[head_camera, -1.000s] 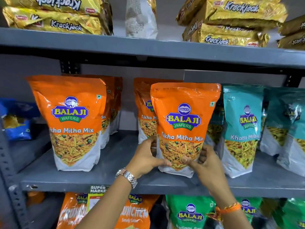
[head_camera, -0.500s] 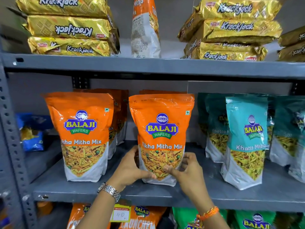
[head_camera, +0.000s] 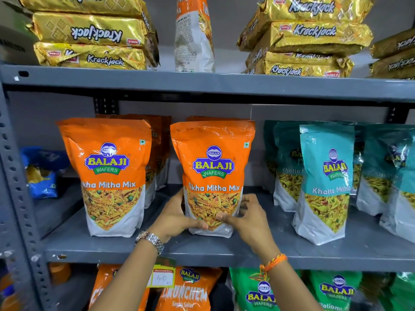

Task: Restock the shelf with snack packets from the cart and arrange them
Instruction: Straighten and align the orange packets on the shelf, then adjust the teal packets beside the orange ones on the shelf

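Note:
An orange Tikha Mitha Mix packet [head_camera: 213, 167] stands upright in the middle of the grey middle shelf [head_camera: 202, 250]. My left hand [head_camera: 177, 218] grips its lower left side and my right hand [head_camera: 249, 218] grips its lower right, thumbs on its front. Another orange packet stands right behind it, mostly hidden. A second orange packet [head_camera: 107, 171] stands to the left with more orange packets lined up behind it. Teal Khatta Mitha packets [head_camera: 325, 176] stand to the right.
Gold Krackjack packs [head_camera: 89, 32] are stacked on the upper shelf at both sides, with one upright orange packet [head_camera: 193, 34] between them. Orange and green packets [head_camera: 262, 292] fill the shelf below. A blue packet [head_camera: 42, 173] lies far left. A price tag [head_camera: 162, 277] hangs at the shelf edge.
The orange packet in my hands has shifted left, away from the teal packets and toward the left orange row. It now stands squarely in front of the packet behind it.

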